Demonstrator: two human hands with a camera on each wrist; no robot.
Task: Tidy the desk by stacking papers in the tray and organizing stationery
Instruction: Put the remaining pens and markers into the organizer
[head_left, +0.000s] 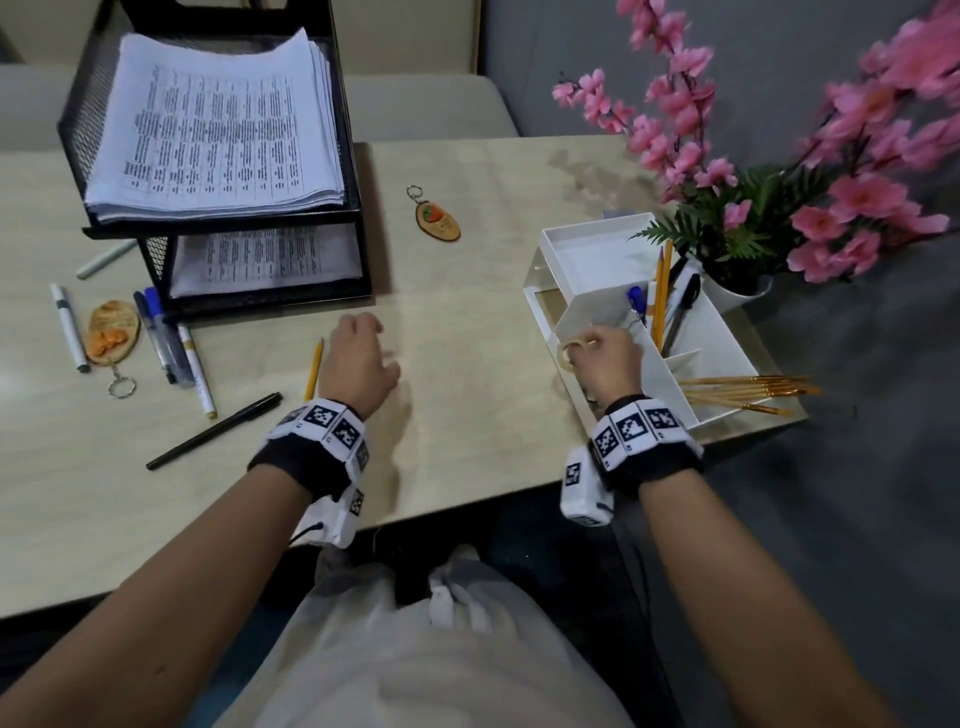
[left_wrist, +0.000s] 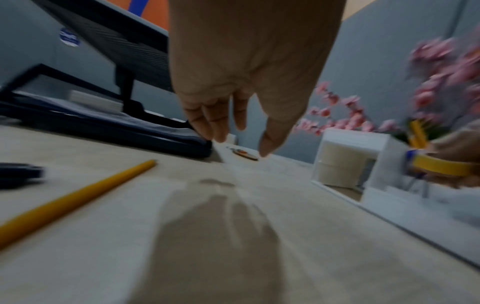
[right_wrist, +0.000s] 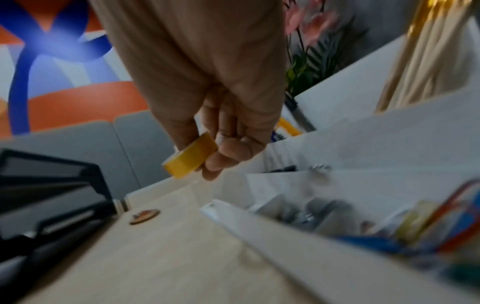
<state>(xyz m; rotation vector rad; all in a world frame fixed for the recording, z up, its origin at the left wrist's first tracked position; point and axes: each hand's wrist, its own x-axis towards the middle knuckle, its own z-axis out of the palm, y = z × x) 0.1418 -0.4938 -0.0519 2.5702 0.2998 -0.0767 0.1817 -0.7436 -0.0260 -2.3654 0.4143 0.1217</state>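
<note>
My right hand (head_left: 602, 364) pinched a yellow tape roll (right_wrist: 191, 158) between thumb and fingers (right_wrist: 228, 152), held over the near left edge of the white organizer (head_left: 613, 249) at the worktop's (head_left: 467, 415) right end. Pencils (head_left: 661, 291) and pens stood in its rear compartment; brushes (head_left: 748, 392) lay across the near right one, tips past the rim. My left hand (head_left: 361, 364) hovered just above the worktop mid-desk, fingers (left_wrist: 215, 121) loose and straight, holding nothing. A yellow pencil (head_left: 314, 371) lay just left of it, a black pen (head_left: 215, 431) nearer me. Further left: markers (head_left: 166, 338), a white pen (head_left: 68, 327) and a keychain (head_left: 111, 332). Papers (head_left: 218, 124) sat stacked in both tiers of the black mesh tray (head_left: 358, 244) at the back left. A second keychain (head_left: 436, 218) lay between tray and organizer. Pink flowers (head_left: 779, 156) stood behind the organizer.
</note>
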